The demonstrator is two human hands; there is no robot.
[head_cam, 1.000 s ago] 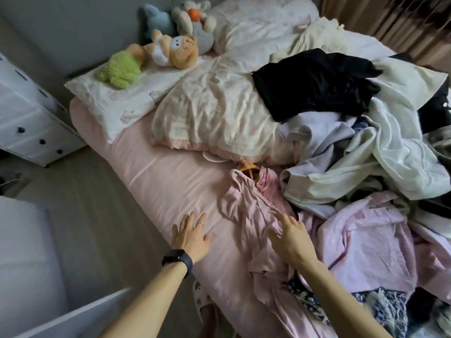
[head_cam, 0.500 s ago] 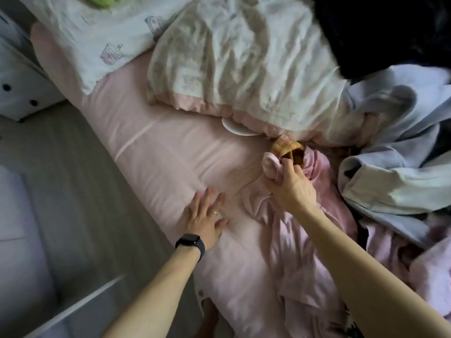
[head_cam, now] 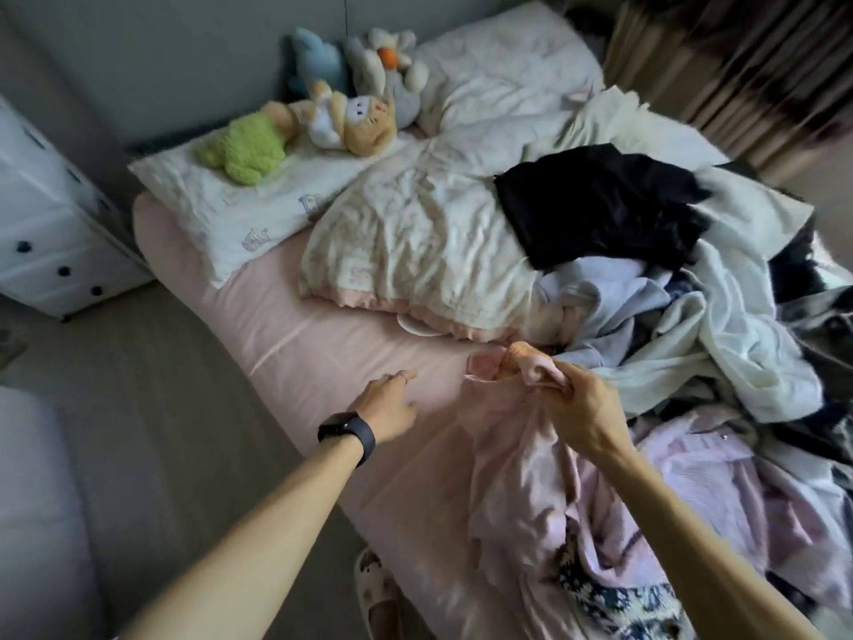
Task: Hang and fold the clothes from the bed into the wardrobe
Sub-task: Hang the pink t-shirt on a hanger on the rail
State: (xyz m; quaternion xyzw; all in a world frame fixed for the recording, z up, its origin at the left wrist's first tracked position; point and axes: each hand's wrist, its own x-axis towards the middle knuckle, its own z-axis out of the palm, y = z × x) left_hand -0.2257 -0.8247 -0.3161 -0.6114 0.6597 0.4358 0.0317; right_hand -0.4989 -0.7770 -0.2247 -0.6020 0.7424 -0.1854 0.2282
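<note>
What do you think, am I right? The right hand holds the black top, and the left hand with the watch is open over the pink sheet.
Not quite. In the head view the right hand grips the pink top, not the black top, which lies untouched on the pile. The left hand with the watch is open over the pink sheet.

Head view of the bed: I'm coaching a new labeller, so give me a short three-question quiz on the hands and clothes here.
1. True or false: the left hand grips the pink garment.
2. The black garment lies partly on: A) the floor, B) the cream duvet, C) the white drawers.
3. Which hand pinches the pink garment's bunched end?
Key: 1 false, that hand is open and apart from the garment; 2 B; 3 the right hand.
</note>
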